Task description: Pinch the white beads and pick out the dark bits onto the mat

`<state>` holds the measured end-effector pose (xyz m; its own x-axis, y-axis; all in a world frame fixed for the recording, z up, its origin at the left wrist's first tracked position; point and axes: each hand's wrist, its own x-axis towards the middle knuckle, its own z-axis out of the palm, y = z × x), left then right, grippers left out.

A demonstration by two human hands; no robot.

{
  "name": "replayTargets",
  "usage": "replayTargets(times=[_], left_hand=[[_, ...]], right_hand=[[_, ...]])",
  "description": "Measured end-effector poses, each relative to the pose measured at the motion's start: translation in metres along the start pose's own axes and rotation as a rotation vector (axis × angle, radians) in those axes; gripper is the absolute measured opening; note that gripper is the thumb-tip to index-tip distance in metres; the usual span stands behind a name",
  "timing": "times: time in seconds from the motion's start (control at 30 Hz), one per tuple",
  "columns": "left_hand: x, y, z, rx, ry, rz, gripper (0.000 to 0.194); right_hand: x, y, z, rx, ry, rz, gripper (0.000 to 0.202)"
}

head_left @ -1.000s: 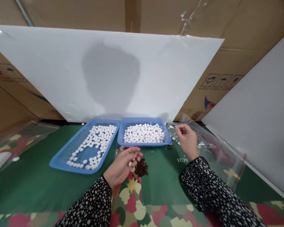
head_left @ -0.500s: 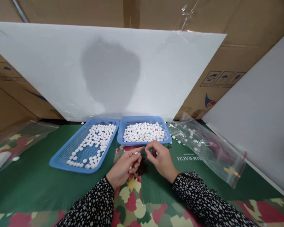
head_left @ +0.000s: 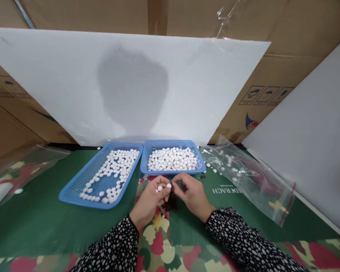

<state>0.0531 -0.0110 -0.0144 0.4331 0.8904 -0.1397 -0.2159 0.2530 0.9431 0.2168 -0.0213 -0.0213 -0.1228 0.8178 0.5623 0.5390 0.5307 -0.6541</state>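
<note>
My left hand [head_left: 149, 199] is closed around small white balls [head_left: 159, 188]. One white ball [head_left: 169, 186] sits at its fingertips, turned toward my right hand [head_left: 192, 190]. The thumb and forefinger of that right hand are pinched together close to this ball. What they hold, if anything, is too small to make out. Under and between the hands lies a small dark brown heap [head_left: 170, 203], partly covered by the fingers. Just beyond the hands stands a blue basket [head_left: 172, 172] full of white balls, with reddish-brown specks among them.
A second blue basket [head_left: 73, 190], on the left, holds many white balls. At right lies a clear zip bag [head_left: 260, 189] with loose balls around and beneath it. Another clear bag [head_left: 31, 166] is at far left. A white panel [head_left: 187, 87] and cardboard [head_left: 294, 30] rise behind.
My left fingers have shifted, so two white balls now show where one was partly visible. The right hand has lowered slightly, its fingertips now beside the ball.
</note>
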Motion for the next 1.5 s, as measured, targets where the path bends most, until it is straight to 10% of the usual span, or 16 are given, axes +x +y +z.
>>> replayTargets(times=[0.87, 1.13, 1.5], left_hand=[[-0.001, -0.007, -0.005, 0.025, 0.101, 0.049, 0.033], [0.000, 0.004, -0.006, 0.002, -0.034, -0.022, 0.036], [0.003, 0.016, -0.017, 0.134, 0.143, 0.014, 0.039]], right_hand=[[-0.003, 0.001, 0.001, 0.253, -0.102, -0.073, 0.016], [0.005, 0.005, -0.001, 0.232, -0.135, -0.074, 0.016], [0.081, 0.032, -0.006, -0.165, -0.088, -0.084, 0.009]])
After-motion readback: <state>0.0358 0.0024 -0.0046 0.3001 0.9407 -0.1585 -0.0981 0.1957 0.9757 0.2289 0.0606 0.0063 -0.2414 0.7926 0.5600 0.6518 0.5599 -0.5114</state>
